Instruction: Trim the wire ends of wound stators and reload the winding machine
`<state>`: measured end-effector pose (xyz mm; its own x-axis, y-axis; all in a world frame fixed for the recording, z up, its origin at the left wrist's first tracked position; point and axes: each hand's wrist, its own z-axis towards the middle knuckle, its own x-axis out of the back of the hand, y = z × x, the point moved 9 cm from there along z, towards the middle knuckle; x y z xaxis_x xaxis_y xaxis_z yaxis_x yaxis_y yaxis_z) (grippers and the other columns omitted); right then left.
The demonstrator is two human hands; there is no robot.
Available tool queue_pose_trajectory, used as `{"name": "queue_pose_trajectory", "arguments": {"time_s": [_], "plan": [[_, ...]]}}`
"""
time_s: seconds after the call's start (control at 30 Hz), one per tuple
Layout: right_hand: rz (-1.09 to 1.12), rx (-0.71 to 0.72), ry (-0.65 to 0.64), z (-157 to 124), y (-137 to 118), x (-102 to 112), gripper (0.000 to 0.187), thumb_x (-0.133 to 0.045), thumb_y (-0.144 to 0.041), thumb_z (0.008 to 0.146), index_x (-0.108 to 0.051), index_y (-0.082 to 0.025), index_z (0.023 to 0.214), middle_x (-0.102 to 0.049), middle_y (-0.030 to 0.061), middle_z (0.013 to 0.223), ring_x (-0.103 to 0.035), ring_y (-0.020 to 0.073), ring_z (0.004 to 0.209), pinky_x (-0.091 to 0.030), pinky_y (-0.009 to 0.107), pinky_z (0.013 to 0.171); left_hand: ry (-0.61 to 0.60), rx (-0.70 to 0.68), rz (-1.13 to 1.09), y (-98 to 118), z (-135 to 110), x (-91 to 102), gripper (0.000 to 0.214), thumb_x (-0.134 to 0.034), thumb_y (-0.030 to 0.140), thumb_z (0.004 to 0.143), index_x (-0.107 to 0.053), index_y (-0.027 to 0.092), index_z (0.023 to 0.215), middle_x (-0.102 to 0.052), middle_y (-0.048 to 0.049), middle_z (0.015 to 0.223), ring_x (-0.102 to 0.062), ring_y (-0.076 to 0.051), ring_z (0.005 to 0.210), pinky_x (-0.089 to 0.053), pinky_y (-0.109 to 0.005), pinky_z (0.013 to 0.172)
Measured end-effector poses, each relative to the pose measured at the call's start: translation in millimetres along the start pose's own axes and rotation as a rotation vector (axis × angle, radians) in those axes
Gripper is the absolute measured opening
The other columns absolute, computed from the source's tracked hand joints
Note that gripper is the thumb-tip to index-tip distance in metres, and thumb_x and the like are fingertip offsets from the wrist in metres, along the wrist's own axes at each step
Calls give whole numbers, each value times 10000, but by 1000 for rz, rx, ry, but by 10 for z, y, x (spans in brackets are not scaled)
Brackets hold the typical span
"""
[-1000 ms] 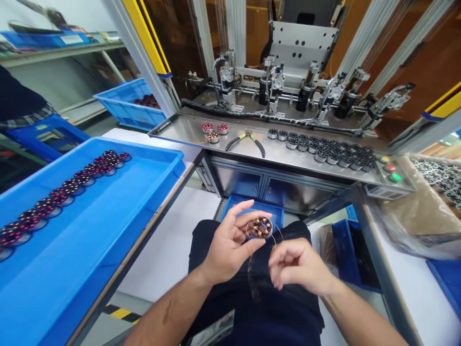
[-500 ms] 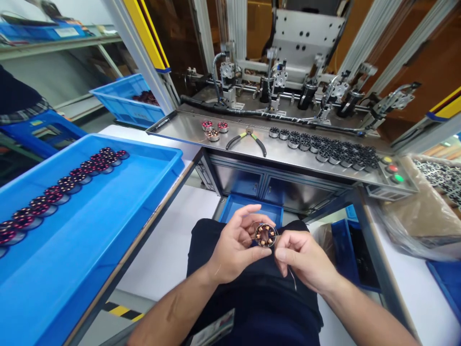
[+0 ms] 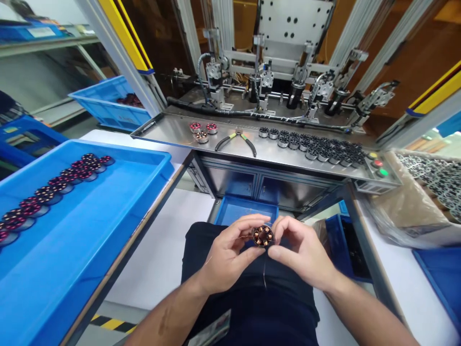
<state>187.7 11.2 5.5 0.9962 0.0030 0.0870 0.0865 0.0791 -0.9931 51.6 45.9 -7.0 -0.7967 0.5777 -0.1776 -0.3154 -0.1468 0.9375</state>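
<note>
Over my lap I hold a small round stator wound with copper wire (image 3: 262,236). My left hand (image 3: 228,253) pinches its left side between thumb and fingers. My right hand (image 3: 300,253) meets it from the right, fingertips closed on its rim. A thin loose wire (image 3: 264,274) hangs down from the stator between my hands.
A big blue tray (image 3: 118,211) at my left carries a row of wound stators (image 3: 54,185). The steel machine shelf (image 3: 180,132) ahead holds three wound stators (image 3: 201,132), pliers (image 3: 236,139), several bare dark stators (image 3: 317,146) and coloured buttons (image 3: 378,166). A small blue bin (image 3: 245,209) sits below.
My right hand rose from below, where it was pulling the wire, and closed on the stator's right side. The stator sank a little toward my lap, and the view shifted left.
</note>
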Motion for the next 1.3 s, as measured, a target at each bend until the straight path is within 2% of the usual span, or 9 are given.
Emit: {"name": "queue_pose_trajectory", "arguments": {"time_s": [0.2,0.37,0.5,0.6,0.8,1.07,1.17,1.27,1.3], "plan": [[106,47,74,-50,74,-58,205,-657,-316,917,-579,-202,766,-559,-10,757,-523,126,729,-435,258,688,-14,124,-185,-115,5,-10,375,-756,176,818,-703,240,1184,-701,-79,1177,-699,-163,1024,-567,-241,920],[141,151,148,-144,78,-111,128,-619,-253,943,-604,-213,822,-566,-1,828,-547,135,798,-455,274,750,78,163,-383,-251,57,-63,555,-935,192,569,-721,208,1081,-730,-62,1054,-700,-155,881,-585,-238,808],[230,108,287,-220,314,-73,151,-606,-269,955,-586,-217,814,-544,-1,831,-510,135,802,-432,266,727,181,71,-231,-210,84,-58,354,-858,116,654,-725,218,965,-722,-9,965,-679,-108,817,-571,-195,754],[268,34,309,-238,469,-41,162,-583,-292,970,-572,-224,824,-541,-1,848,-507,137,805,-426,271,731,204,-44,-42,-78,60,-30,407,-804,63,685,-710,238,1040,-721,-15,1020,-697,-112,848,-581,-198,771],[167,163,205,-164,147,-54,161,-742,-295,848,-605,-240,913,-550,20,985,-530,166,923,-441,304,828,163,-308,330,211,-27,-53,482,-765,16,672,-681,214,1104,-734,-65,1037,-712,-185,968,-602,-278,856],[348,-39,333,-174,526,-67,215,-547,-368,988,-570,-218,837,-556,7,868,-521,141,807,-430,298,774,177,-302,320,212,-48,-17,486,-770,39,685,-687,217,1130,-761,-82,1049,-734,-206,963,-620,-297,857],[290,81,366,-216,403,30,118,-604,-365,952,-586,-250,972,-569,23,992,-556,159,898,-454,320,824,163,-293,331,208,-47,-13,506,-772,36,682,-677,221,1143,-765,-75,1050,-737,-200,957,-623,-286,848],[91,273,319,-236,86,52,381,-786,-346,798,-594,-279,1120,-539,68,1209,-531,236,1140,-440,400,970,127,-324,389,235,-56,-48,520,-780,33,676,-672,215,1151,-764,-83,1067,-732,-210,983,-621,-306,873],[20,302,292,-228,12,28,360,-799,-320,784,-619,-274,1091,-531,76,1241,-514,250,1180,-428,415,995,112,-335,403,241,-61,-66,527,-782,31,674,-671,212,1155,-763,-89,1073,-731,-217,990,-621,-317,878]]}}
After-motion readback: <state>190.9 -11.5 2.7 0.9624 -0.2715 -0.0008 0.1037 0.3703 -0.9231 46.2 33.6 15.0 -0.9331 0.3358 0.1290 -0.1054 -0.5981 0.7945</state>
